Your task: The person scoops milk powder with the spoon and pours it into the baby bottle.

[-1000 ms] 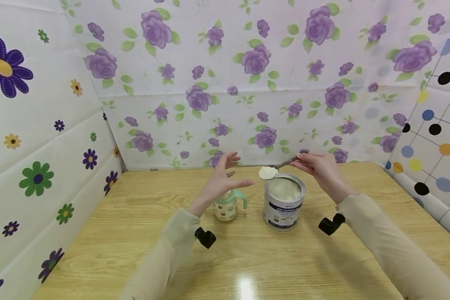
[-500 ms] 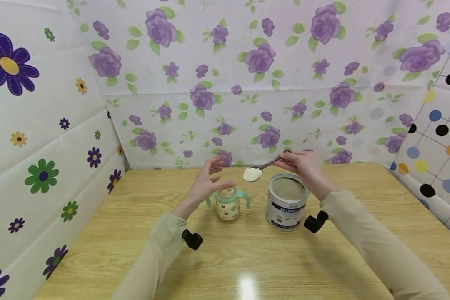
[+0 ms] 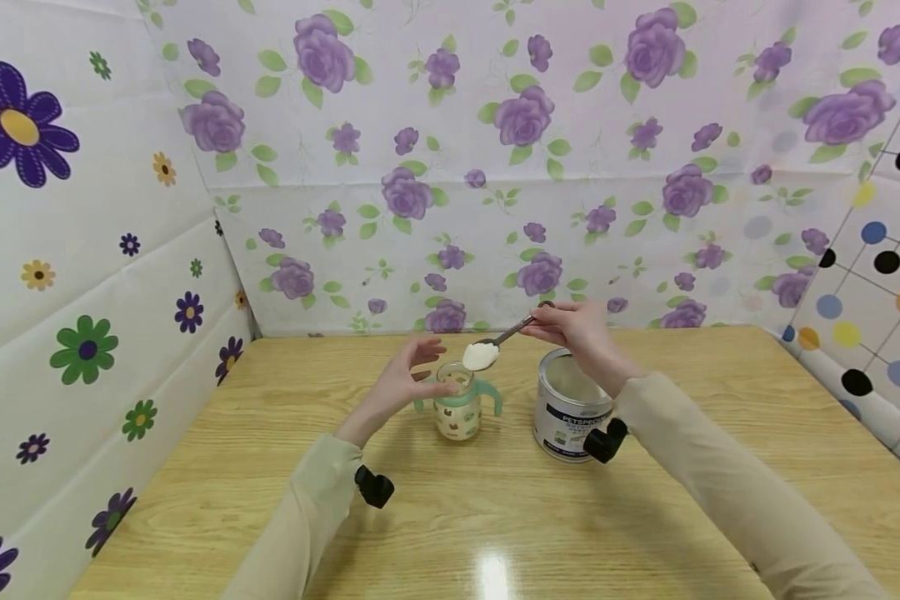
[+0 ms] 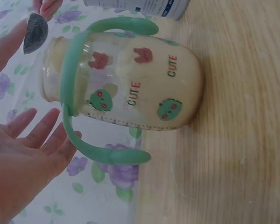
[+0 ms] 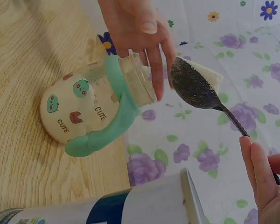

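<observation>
My right hand (image 3: 581,337) pinches the dark handle of a spoon (image 5: 196,86), its bowl heaped with white powder (image 3: 481,356). The spoon's bowl is close above the mouth of a baby bottle (image 4: 135,84), which is uncapped and has a green collar with two handles. My left hand (image 3: 401,383) is beside the bottle's neck with fingers spread and loosely bent, holding nothing. In the left wrist view, pale contents fill part of the bottle, which stands upright on the table. The spoon's underside faces the right wrist camera.
A tin (image 3: 562,425) with a dark blue label band stands open on the wooden table (image 3: 450,517), right of the bottle and below my right forearm. Flowered cloth (image 3: 420,167) hangs behind the table, with patterned sheets at both sides.
My right hand has carried the loaded spoon leftward from over the tin to the bottle's mouth. My left hand has shifted left and down, uncovering the bottle's neck.
</observation>
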`<state>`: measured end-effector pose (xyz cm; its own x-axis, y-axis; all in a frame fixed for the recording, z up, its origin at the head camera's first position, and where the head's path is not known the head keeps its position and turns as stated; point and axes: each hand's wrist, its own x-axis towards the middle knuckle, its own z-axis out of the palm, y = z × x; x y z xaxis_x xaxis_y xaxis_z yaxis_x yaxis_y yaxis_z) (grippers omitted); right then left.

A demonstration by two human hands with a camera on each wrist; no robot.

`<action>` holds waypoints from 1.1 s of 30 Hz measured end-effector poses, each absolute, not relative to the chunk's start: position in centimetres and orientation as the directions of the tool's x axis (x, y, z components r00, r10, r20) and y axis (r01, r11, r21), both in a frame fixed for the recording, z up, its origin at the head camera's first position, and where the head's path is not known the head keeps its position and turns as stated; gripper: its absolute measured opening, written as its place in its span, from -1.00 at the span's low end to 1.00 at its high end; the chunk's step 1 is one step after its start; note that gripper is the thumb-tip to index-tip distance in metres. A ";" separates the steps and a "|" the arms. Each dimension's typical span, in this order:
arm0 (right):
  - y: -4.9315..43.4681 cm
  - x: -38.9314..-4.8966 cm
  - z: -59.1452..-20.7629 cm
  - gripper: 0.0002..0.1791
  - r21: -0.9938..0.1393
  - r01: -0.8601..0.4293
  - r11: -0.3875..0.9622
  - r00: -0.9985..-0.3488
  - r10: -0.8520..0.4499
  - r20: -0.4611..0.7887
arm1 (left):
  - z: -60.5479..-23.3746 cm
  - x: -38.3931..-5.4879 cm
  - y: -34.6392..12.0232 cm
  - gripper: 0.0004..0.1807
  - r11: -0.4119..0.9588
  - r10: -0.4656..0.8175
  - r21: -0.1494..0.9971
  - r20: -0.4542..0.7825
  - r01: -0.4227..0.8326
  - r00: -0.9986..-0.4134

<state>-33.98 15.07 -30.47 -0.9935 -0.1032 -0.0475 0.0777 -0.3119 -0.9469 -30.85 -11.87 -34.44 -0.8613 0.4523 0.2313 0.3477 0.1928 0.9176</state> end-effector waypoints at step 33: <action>11.7 -35.2 -29.9 -0.76 -0.989 0.051 -0.142 -0.999 -0.023 -0.048 | -37.0 -32.7 -12.2 -0.22 0.229 0.514 0.893 0.227 0.387 -0.827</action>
<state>-35.19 11.69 -29.90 -0.9986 -0.0233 -0.0478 0.0506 -0.1417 -0.9886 -32.72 -12.20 -37.03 -0.8273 0.5140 0.2266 0.3867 0.2285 0.8934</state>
